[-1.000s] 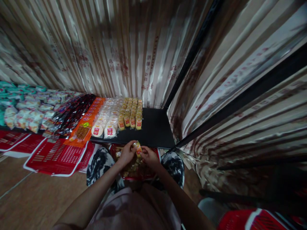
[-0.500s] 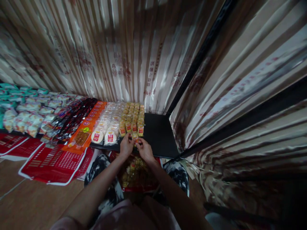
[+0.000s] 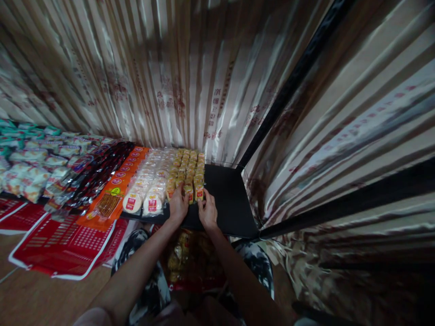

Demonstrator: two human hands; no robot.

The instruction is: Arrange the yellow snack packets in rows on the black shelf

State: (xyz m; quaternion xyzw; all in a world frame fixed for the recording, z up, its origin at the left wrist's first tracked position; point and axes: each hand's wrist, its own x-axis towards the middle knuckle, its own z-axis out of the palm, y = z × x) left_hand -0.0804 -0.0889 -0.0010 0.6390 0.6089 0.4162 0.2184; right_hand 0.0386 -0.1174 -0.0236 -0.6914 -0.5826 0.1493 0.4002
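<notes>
On my feed I have both hands at the front edge of the black shelf, one to each side of the front of the yellow packets. The left hand is bent at the knuckles, its fingers reaching over the front of the rows and hiding part of them; I can't tell whether it grips a packet or only rests against one. The right hand I read as loosely open, thumb and forefinger parted, fingertips at the lower right edge of the front packet in the rightmost column; I see nothing enclosed in its palm.

The yellow packets stand in close columns running back toward the curtain, each a small block in a shiny clear-looking wrapper. The front ones I can see show red labels low on their faces; the print is too small for me to read.

Just left of them I see round white packets, also red-labelled, then a long orange packet. Below the shelf, between the person's knees, more yellow wrappers lie in a dim red container.
</notes>
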